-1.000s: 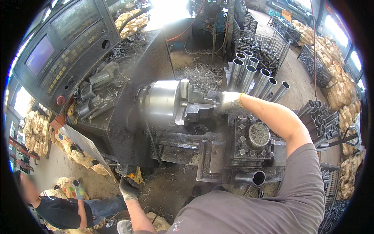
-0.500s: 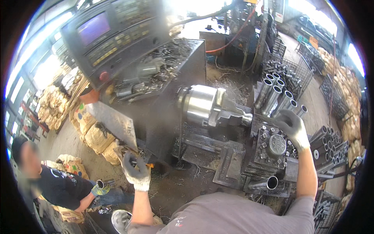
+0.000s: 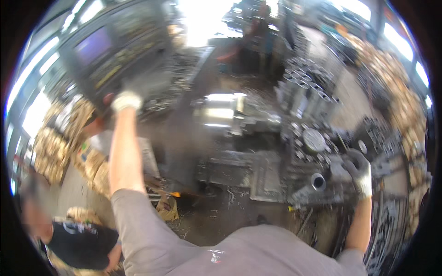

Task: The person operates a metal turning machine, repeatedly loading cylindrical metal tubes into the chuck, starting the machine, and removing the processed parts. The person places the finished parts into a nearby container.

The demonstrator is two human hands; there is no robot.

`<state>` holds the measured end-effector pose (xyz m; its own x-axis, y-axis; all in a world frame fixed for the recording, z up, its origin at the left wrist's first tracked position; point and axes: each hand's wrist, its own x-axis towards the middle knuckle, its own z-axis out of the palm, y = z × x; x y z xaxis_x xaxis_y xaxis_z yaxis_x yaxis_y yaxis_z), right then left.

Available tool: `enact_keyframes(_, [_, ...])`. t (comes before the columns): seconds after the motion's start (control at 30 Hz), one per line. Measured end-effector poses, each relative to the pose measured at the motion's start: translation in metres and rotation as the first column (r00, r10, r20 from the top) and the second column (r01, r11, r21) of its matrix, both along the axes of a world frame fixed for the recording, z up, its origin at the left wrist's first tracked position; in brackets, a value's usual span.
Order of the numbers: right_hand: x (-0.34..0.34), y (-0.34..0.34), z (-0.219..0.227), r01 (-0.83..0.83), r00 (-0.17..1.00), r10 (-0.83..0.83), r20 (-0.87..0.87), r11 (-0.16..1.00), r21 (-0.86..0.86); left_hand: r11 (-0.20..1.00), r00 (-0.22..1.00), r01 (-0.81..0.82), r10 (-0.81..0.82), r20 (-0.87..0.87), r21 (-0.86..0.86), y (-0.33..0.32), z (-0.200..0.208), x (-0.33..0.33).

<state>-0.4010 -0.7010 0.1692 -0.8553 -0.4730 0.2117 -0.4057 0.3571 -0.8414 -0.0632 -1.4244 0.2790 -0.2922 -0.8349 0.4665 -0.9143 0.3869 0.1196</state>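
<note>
My left hand (image 3: 126, 101), in a white work glove, reaches up to the lower edge of the machine's control panel (image 3: 124, 41), close to a red knob (image 3: 108, 99). Its fingers are smeared by motion. On the right, my right hand (image 3: 360, 172), in a grey-and-white glove, is low beside the tool post (image 3: 314, 139), next to a thin rod (image 3: 343, 141). Blur hides whether it grips the rod. A shiny cylindrical chuck (image 3: 218, 110) stands in the middle of the lathe. One metal tube (image 3: 316, 182) lies on the ledge in front of the tool post.
Several upright metal tubes (image 3: 304, 87) stand behind the tool post, and more tubes (image 3: 384, 142) are stacked at the right. A co-worker in a dark shirt (image 3: 83, 244) is at the lower left. Stacked sacks (image 3: 50, 147) line the left side.
My left hand has risen from the machine's lower front to the control panel. My right hand has moved down from above the tool post to its right side. The view has shifted and blurred.
</note>
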Motion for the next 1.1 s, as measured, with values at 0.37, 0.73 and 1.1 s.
enact_keyframes(0.37, [0.028, 0.037, -0.062, -0.079, 0.992, 0.059, 0.110, 0.979, 0.186, 0.663, 0.562, 0.747, -0.589, -0.580, 0.051, 0.394, -0.143, 0.030])
enact_keyframes(0.73, [0.028, 0.011, -0.140, -0.455, 0.889, 0.422, 0.175, 0.857, 0.244, 0.349, 0.938, 0.273, 0.109, -0.328, 0.896, 0.569, -0.373, 0.103])
enact_keyframes(1.1, [0.023, -0.012, -0.186, -0.490, 0.865, 0.500, -0.031, 0.857, 0.161, 0.467, 0.941, 0.165, 0.189, -0.280, 0.869, 0.657, -0.373, 0.160])
